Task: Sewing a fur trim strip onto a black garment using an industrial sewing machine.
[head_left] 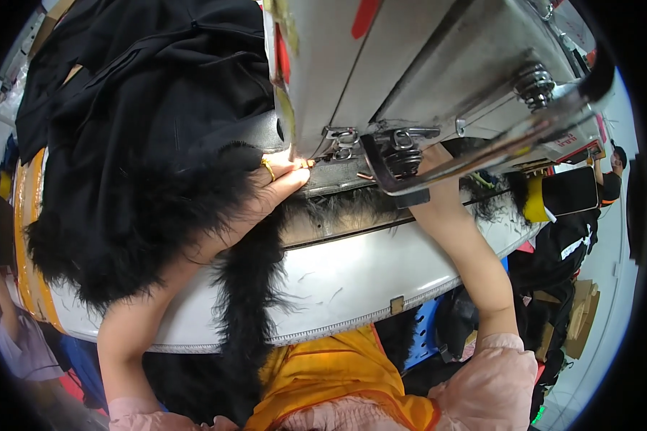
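A black garment (pixel 144 93) with a long shaggy black fur trim (pixel 144 215) lies spread over the left half of the white tabletop (pixel 338 280). The fur trim runs as a strip: one stretch hangs from the tabletop's front edge down toward the person's lap, and the rest runs rightward, its long axis roughly level across the picture, pointing in under the sewing machine (pixel 424 65).

The left hand (pixel 273 188) lies flat on the fur, palm down, a gold ring on one finger. Its fingers (pixel 298 167) are stretched out, not clenched, pressing the trim against the tabletop right at the presser foot (pixel 341 152). The fur lies beneath and on both sides of those fingers, and the fingertips almost touch the metal foot.

The grey machine head fills the upper middle of the view and blocks sight of the seam behind it. Its dark lever and bracket (pixel 402 169) hang in front of the right forearm (pixel 467 251), which reaches up from the lower right and passes behind the machine; the right hand is hidden there, so I cannot tell how its fingers stand.

An orange apron (pixel 323 381) covers the lap below the tabletop edge. Another person (pixel 611 176) stands far right.
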Tool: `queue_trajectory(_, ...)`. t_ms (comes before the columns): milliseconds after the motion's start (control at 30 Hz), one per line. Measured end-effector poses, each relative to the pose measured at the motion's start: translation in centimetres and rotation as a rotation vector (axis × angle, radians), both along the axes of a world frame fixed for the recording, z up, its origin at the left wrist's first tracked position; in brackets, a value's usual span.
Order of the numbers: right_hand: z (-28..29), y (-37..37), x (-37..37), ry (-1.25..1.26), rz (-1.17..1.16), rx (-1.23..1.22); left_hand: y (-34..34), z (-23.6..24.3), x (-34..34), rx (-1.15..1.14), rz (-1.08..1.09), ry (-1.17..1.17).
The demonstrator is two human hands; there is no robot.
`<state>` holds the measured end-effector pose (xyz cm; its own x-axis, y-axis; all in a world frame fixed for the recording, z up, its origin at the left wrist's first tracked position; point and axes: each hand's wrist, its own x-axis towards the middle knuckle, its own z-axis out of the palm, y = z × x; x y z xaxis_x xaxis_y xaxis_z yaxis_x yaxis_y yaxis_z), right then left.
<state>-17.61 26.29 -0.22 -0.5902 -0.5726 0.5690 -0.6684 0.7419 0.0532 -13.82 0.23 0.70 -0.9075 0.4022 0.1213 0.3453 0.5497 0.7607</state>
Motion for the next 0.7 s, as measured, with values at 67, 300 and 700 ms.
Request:
queue_trajectory(67, 0.8, 0.0, 0.3, 0.058, 0.023, 0.028, -0.4, -0.7, -0.2, -0.123, -0.050, 0.143)
queue_trajectory(300, 0.8, -0.1, 0.1, 0.102, 0.060, 0.067, 1.0, 0.8, 3.9, -0.384, -0.083, 0.414)
queue_trajectory(700, 0.4, 1.4, 1.3, 0.109, -0.146, 0.374, -3.3, 1.7, 0.7, -0.698, -0.198, 0.406)
